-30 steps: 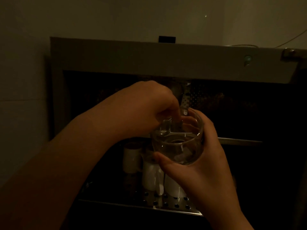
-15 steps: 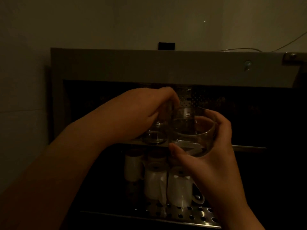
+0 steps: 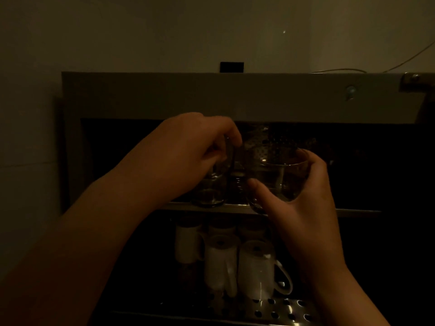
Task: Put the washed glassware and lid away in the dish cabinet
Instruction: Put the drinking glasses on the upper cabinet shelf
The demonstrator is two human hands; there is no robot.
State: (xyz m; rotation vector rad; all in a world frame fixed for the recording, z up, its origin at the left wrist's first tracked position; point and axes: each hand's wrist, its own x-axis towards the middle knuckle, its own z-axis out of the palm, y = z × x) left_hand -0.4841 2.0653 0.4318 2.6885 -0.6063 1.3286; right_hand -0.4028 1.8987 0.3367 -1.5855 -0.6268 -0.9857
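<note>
i read this as midway through the putting-away: the dish cabinet point(image 3: 150, 97) stands open in very dim light, and both glasses are at its upper shelf point(image 3: 353, 212) but neither is let go. my left hand point(image 3: 188, 156) has its fingers curled over the top of a small glass point(image 3: 213, 184), whose base looks to be resting on the front edge of that shelf, though the gloom keeps me from being sure it is fully down. my right hand point(image 3: 303, 196) wraps a wider glass point(image 3: 277, 177) from the side and below, thumb at the front, fingers round the far wall; it appears to hang just above the shelf rim, not yet seated. the two glasses sit just beside each other, and i cannot tell if they touch. on the lower perforated shelf point(image 3: 282, 309) white mugs point(image 3: 256, 269) stand upturned in a cluster. what is left, as i judge it: set both glasses down, release them, and stow the lid, which i cannot find anywhere in view. against the earlier frames, the small glass has come out of the wide one, where my left fingers were reaching in, and has moved left and down to the shelf; the wide glass has gone right and tipped more level, and the hands have drawn apart.
</note>
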